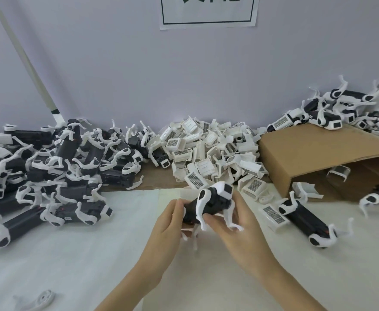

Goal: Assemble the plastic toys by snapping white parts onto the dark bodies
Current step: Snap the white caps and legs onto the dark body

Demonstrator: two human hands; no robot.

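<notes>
Both hands meet at centre of the worktop (71, 265), which is covered in white sheeting. Left hand (168, 223) has its grip closed around the rear end of a toy dog (208, 205), fingers curled over the dark body. Right hand (235, 223) grips the same toy from the front and underside, thumb lying against a white leg (200, 212). Toy is held just above the worktop, tilted, its white head piece (225, 189) pointing up and away; the other white legs hang below between the hands. Pile of loose white head parts (208, 149) lies directly behind the hands, against the wall. Large heap of dark bodies with white legs (49, 167) at left. Tipped cardboard box (318, 153) at right, more toys stacked on it (332, 111). One legged body (307, 221) lies on the worktop near the right hand. A single white leg piece (41, 299) lies apart, near left.
</notes>
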